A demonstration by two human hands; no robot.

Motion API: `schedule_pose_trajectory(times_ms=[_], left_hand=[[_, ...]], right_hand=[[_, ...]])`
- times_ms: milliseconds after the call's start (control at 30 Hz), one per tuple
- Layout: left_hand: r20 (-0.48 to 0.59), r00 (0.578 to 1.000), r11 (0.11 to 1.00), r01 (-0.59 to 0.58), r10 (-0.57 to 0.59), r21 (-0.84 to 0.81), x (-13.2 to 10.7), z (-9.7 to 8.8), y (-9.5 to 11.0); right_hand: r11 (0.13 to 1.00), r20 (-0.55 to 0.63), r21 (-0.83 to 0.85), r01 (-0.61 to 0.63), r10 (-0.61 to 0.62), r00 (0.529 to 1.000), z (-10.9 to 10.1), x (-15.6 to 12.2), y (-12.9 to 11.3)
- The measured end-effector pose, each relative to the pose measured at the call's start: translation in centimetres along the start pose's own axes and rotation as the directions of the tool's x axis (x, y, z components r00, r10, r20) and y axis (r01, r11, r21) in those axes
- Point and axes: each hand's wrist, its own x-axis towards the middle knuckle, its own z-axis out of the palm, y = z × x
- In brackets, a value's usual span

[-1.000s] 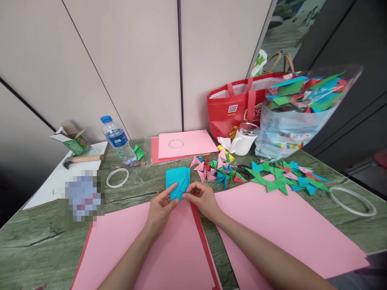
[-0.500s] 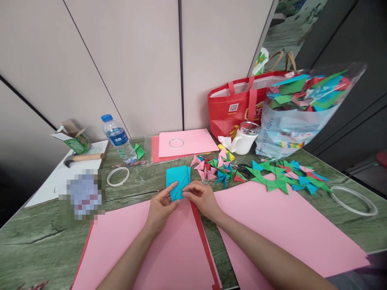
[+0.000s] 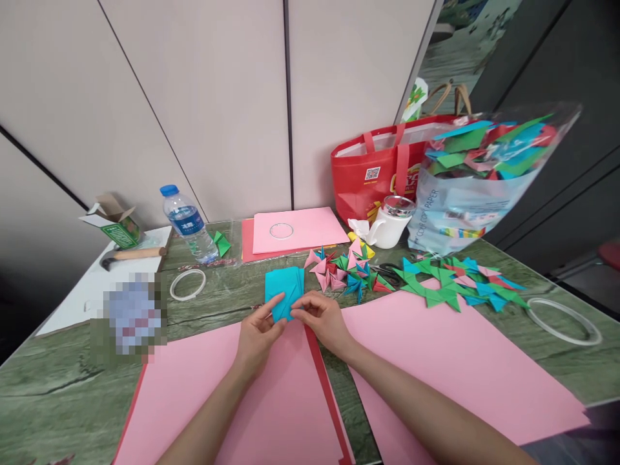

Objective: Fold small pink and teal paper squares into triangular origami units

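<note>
A folded piece of blue paper (image 3: 282, 310) is between my two hands, in front of or on a stack of blue paper sheets (image 3: 278, 278); whether they touch cannot be made out. My left hand (image 3: 259, 329) grips the folded piece from the left, with fingers behind or along its edge and the thumb below. At the lower right corner, my right hand (image 3: 322, 318) pinches the paper between thumb and fingertips. Both hands are over the far edge of a pile of pink sheets (image 3: 271, 400), where red sheets show along its right side.
Folded paper pieces (image 3: 334, 271) and paper rings (image 3: 431, 281) lie to the right, with black scissors (image 3: 390, 272) between. Behind stand a white mug (image 3: 391, 223), red bag (image 3: 356, 181) and clear bag (image 3: 460, 200). A bottle (image 3: 188, 223), tape roll (image 3: 188, 285) and hammer-like tool (image 3: 133, 255) are left.
Both hands keep almost the same hold on the blue paper. The whole view has shifted very slightly; nothing was let go or picked up.
</note>
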Motion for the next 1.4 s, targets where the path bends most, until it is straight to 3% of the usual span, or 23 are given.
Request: schedule_pose_trajectory(times_ms=[167, 333, 467, 700, 967, 1167, 1400], left_hand=[[-0.093, 0.995, 0.992, -0.015, 0.026, 0.122, 0.2, -0.3, -0.4], [-0.137, 0.990, 0.999, -0.028, 0.033, 0.039, 0.4, -0.5, -0.7], [-0.129, 0.991, 0.999, -0.032, 0.028, -0.027, 0.4, -0.4, -0.7], [-0.125, 0.992, 1.000, -0.027, 0.028, 0.007, 0.4, -0.5, -1.1], [-0.128, 0.992, 1.000, 0.001, -0.005, -0.027, 0.2, -0.1, -0.6], [-0.061, 0.998, 0.999, -0.033, 0.031, -0.029, 0.1, -0.1, -1.1], [-0.035, 0.999, 0.999, -0.036, 0.037, 0.029, 0.0, -0.2, -1.3]], right_hand=[[1.000, 0.034, 0.019, 0.001, -0.002, 0.999, 0.0, 0.0, 0.2], [0.983, 0.154, 0.170, -0.074, 0.048, 0.987, -0.2, 0.2, 0.7], [0.970, 0.145, 0.225, -0.093, 0.061, 0.988, -0.2, 0.3, 0.6], [0.968, 0.112, 0.225, -0.116, 0.092, 0.989, -0.5, 0.4, 0.2], [0.929, 0.150, 0.286, -0.236, 0.200, 0.968, -0.3, 0.2, 0.4], [0.948, 0.077, 0.238, -0.210, 0.197, 0.977, -0.1, 0.1, 0.5], [0.964, 0.086, 0.203, -0.175, 0.160, 0.983, 0.0, 0.0, 0.0]])
